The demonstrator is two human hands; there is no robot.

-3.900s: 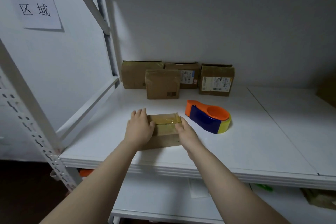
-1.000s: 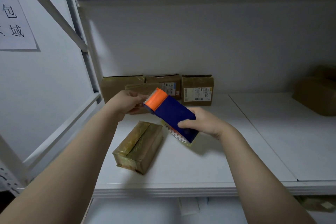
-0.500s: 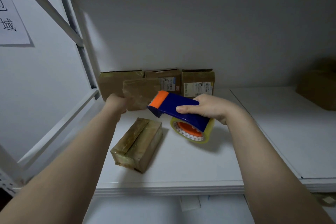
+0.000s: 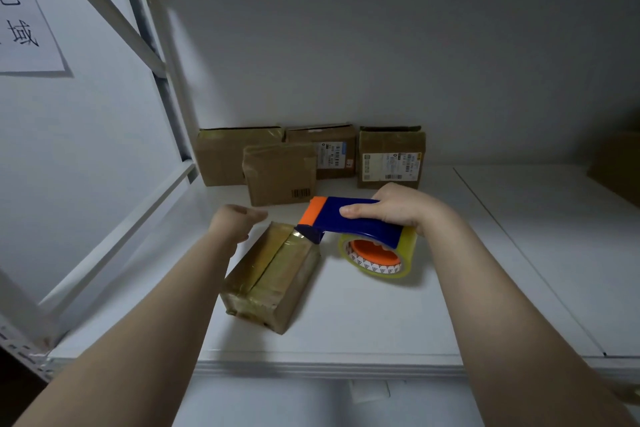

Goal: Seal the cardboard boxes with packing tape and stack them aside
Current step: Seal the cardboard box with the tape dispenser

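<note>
four back boxes (image 4: 278,177), one taped box (image 4: 273,274), one dispenser (image 4: 360,225) in right fingers' (image 4: 356,210) grip, left fingers (image 4: 254,213) loose

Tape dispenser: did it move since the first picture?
Yes. The tape dispenser lay alone on the shelf; now the right hand grips it, its nose at the far end of the taped box, nearer the barcode box at the back.

Shelf (image 4: 450,288) open right of my tape dispenser (image 4: 360,224); back boxes (image 4: 280,177) block the wall side, taped box (image 4: 273,274) beside my left hand (image 4: 233,218), rack rail (image 4: 117,241) closes left.
</note>
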